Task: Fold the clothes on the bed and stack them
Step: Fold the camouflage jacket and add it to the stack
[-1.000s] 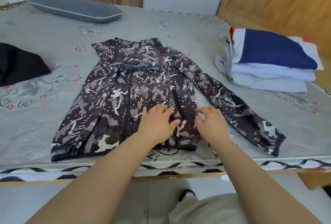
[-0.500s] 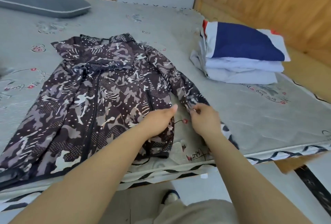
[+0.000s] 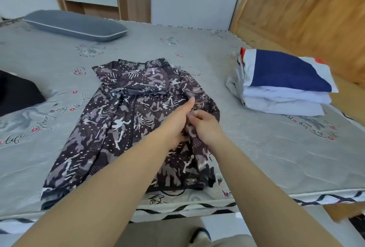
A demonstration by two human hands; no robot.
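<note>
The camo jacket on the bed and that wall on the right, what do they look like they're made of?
Camo jacket: looks like thin, matte synthetic fabric. It lies flat, creases in fine wrinkles and bunches easily where the left hand and right hand hold it; the exact fibre can't be told.
Wall on the right: wooden panelling, going by the visible grain and plank seams, with a warm, slightly glossy finish.

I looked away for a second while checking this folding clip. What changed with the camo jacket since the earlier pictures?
The right sleeve, stretched out to the right a second ago, now lies folded over the camo jacket. The right hand pinched it and carried it inward; the left hand moved up beside it on the fabric. The folded stack, pillow and black garment stayed put.
</note>
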